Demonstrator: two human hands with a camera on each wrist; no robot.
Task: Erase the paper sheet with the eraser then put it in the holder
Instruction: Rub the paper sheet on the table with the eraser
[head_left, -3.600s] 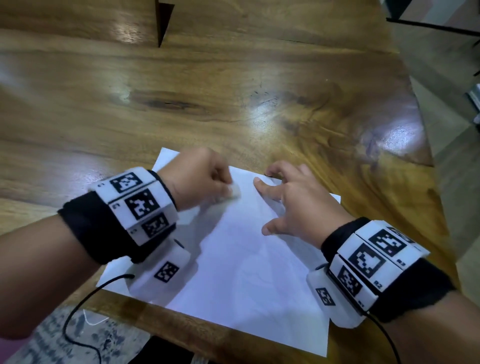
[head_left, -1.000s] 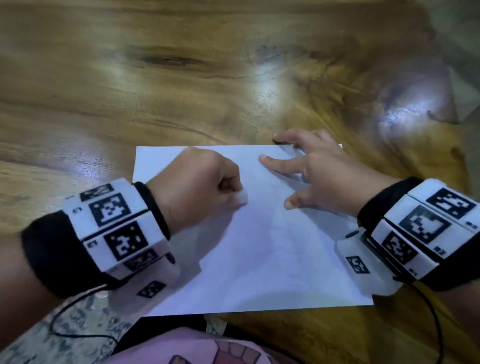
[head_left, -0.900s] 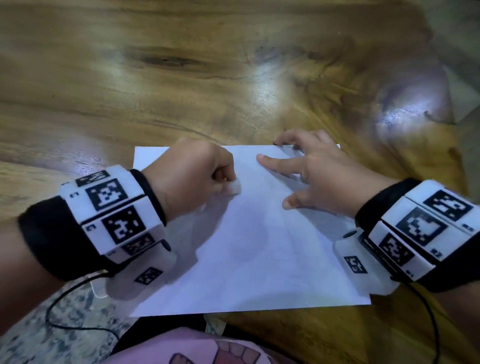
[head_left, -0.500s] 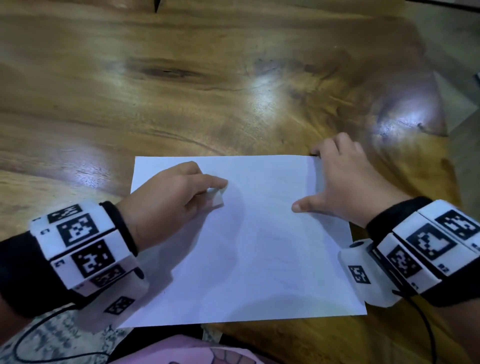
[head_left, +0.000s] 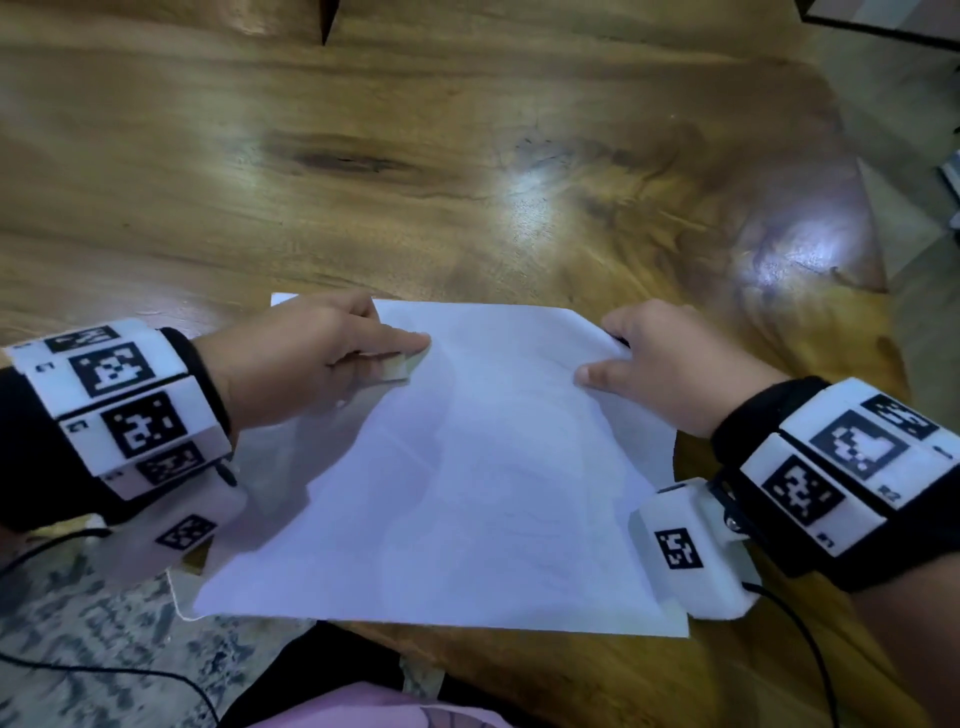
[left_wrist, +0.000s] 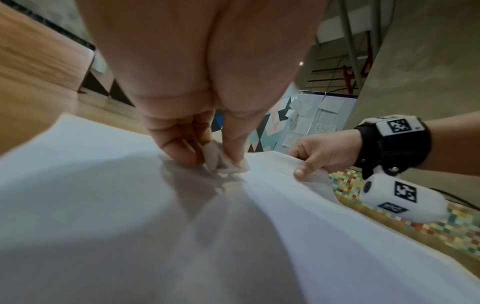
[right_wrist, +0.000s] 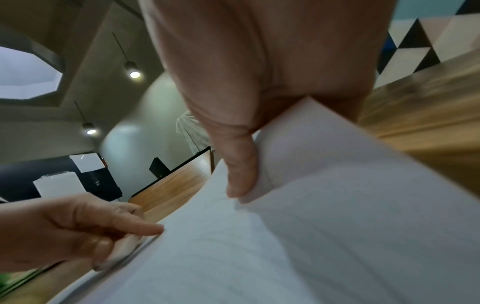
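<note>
My left hand held the small pale eraser pinched between thumb and curled fingers, its lower edge pressed on the paper sheet near the sheet's far left corner; from the left wrist the eraser showed as a wedge between my fingertips, touching the paper. My right hand was closed on the sheet's far right corner, thumb on top and fingers curled under, so that this corner stood lifted off the wooden table and the sheet bowed along its right side. The right wrist view showed my thumb pressing the raised paper against the fingers behind it, with my left hand low on the sheet's far edge. The two hands were well apart, at opposite far corners of the sheet. The sheet's near edge hung just past the table's front edge. No holder was in view. Half a second before, the sheet had lain flat, with my right hand spread on its right edge and the eraser farther in from the far edge; the right hand had since gathered the corner and raised it, and the left had moved the eraser toward the far edge. Bands with black-and-white markers circled both wrists.
</note>
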